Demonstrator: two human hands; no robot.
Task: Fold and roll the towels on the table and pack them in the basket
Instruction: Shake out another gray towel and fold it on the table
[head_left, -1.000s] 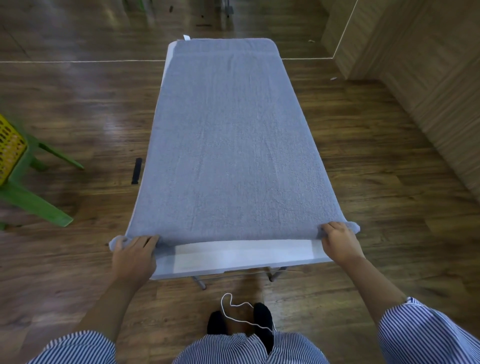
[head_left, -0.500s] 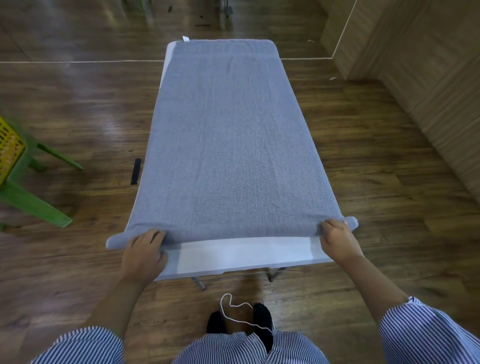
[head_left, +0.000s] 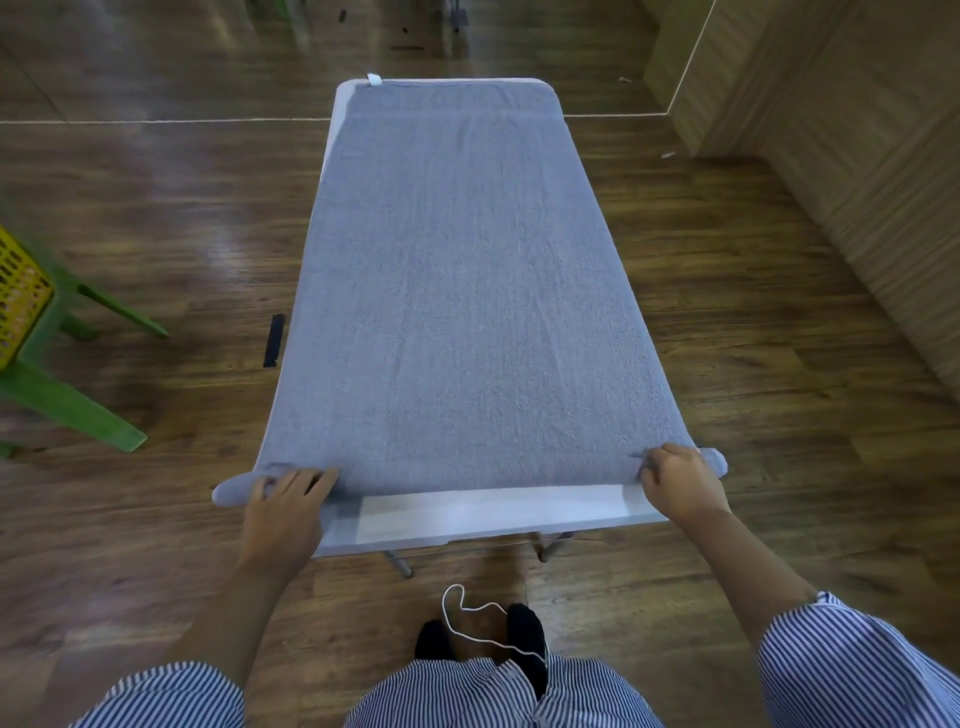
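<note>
Half a second before, the rolled edge of the gray towel (head_left: 457, 291) lay a bit nearer to the person. Now the roll had moved a little farther up the white table (head_left: 493, 512), and a slightly wider strip of bare table showed between the two hands. The left hand (head_left: 284, 512) had slid a bit toward the middle, so more of the roll's end poked out past it on the outer side. The right hand (head_left: 678, 486) had hardly moved.

The left hand lay on top of the near left end of the roll, with its fingers bent over the cloth. The right hand gripped the near right end, its fingers curled into the cloth.

The towel was spread flat on the table and covered almost all of it. Its long side ran straight away from the hands, from the near edge to the far end of the table. The thin roll ran the other way, across from one hand to the other, and both its ends stuck out past the table's sides. A small white tag (head_left: 374, 79) sat at the far left corner of the towel.

A yellow basket (head_left: 18, 301) sat on a green stool (head_left: 67, 400), well out to the left of the left hand.
</note>
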